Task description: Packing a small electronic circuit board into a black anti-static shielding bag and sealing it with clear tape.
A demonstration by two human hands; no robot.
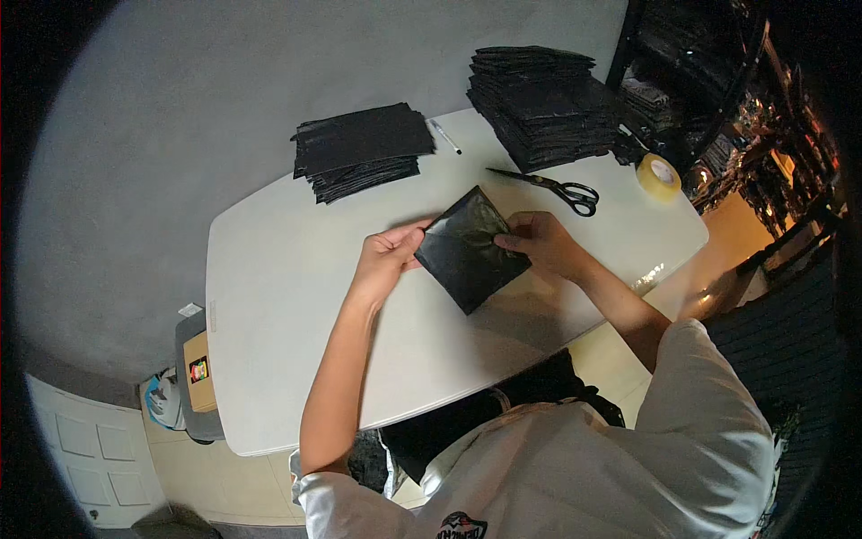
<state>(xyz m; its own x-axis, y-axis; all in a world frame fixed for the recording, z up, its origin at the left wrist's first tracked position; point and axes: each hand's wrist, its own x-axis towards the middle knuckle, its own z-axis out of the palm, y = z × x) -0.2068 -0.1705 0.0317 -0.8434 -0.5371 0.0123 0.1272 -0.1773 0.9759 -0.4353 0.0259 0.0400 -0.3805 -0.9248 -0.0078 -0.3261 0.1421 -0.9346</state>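
A flat, square, glossy black packet, apparently of plastic film, (468,259) is held above the white table (283,269), one corner pointing away from me. My left hand (394,252) pinches its left corner, the thumb on top. The thumb and fingers of my right hand (535,242) grip its right edge, where the film is creased. Beyond the packet lie black-handled scissors (569,192), their blades pointing left. A stack of black sheets or flat bags (367,145) lies at the back left, with a capped marker (446,137) beside it.
A taller black stack (539,108) stands at the table's back right. Near the right end is a roll of clear yellowish tape (658,177). A grey wall rises behind the table. A cardboard box (199,370) sits on a grey seat past the table's left end.
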